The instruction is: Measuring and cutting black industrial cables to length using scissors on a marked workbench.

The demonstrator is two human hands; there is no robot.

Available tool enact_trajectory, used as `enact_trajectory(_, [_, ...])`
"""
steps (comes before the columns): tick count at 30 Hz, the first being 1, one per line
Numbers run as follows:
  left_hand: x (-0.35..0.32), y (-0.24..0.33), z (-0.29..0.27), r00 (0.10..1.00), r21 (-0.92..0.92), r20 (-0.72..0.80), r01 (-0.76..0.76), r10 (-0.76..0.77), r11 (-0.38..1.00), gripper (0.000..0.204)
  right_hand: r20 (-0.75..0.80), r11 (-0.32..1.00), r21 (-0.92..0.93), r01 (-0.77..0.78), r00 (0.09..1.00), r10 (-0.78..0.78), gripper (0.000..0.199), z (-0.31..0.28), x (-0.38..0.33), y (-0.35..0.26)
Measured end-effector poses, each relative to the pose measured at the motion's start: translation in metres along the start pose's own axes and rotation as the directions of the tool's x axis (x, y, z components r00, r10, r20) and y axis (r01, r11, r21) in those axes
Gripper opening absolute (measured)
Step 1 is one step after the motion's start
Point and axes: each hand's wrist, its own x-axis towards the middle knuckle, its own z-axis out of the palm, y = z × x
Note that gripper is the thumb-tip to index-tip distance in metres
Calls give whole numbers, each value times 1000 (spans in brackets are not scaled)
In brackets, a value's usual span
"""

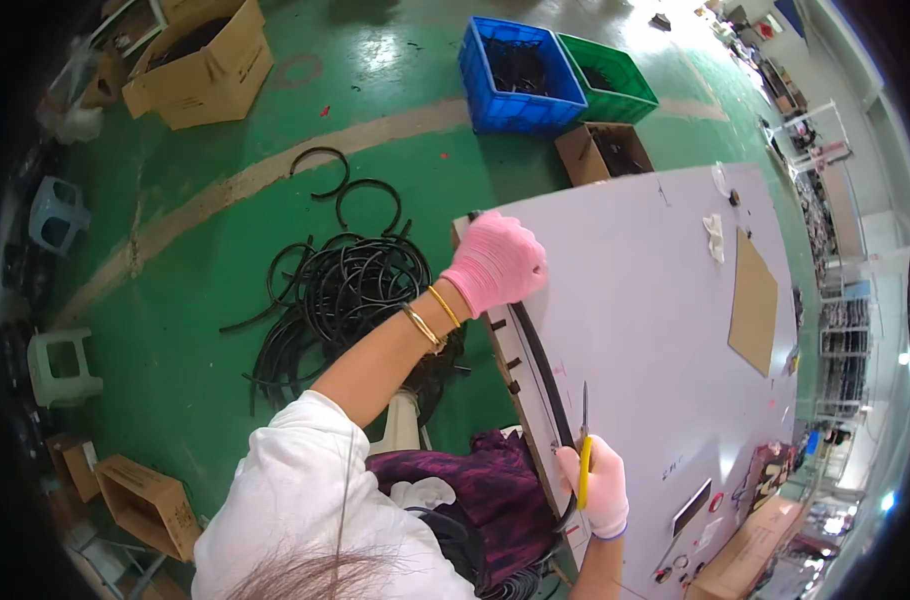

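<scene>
Pressing down at the far left corner of the white bench (655, 290), the left hand (495, 262) in a pink glove lies flat with its grip released, palm on the far end of a black rubber hose (538, 360). The hose runs along the bench's left edge, from under that hand to the near end by the right hand (597, 487). The right hand, in a pale glove, is clenched around yellow-handled scissors (583, 455), blades pointing away toward the far side, just beside the hose. A brown cardboard sheet (752, 300) lies toward the bench's right edge. On the green floor (175, 300) left of the bench sits a tangled pile of black hoses (340, 290). Beyond the far edge stand a blue crate (518, 75) and a green crate (607, 78).
</scene>
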Motion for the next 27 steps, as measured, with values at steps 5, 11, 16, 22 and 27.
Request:
enact_trajectory(5, [10,5,0,999,72,14,47,-49,996,20,5,950,309,-35,999,36,11,0,-23,14])
enact_trajectory(11, [9,-12,-8,999,71,27,28,-30,997,27,-23,847,507,-159,980,198,9,-28,-97,55])
enact_trajectory(16, [14,-10,5,997,63,68,-34,29,997,36,-66,817,545,-188,962,265,11,-62,-156,115])
enact_trajectory(22, [10,-13,6,985,125,158,45,-65,991,40,-41,926,350,-138,986,163,24,-81,-148,132])
enact_trajectory(27, [10,-13,5,986,116,153,48,-66,992,41,-44,998,-61,0,999,-3,25,-76,-148,151])
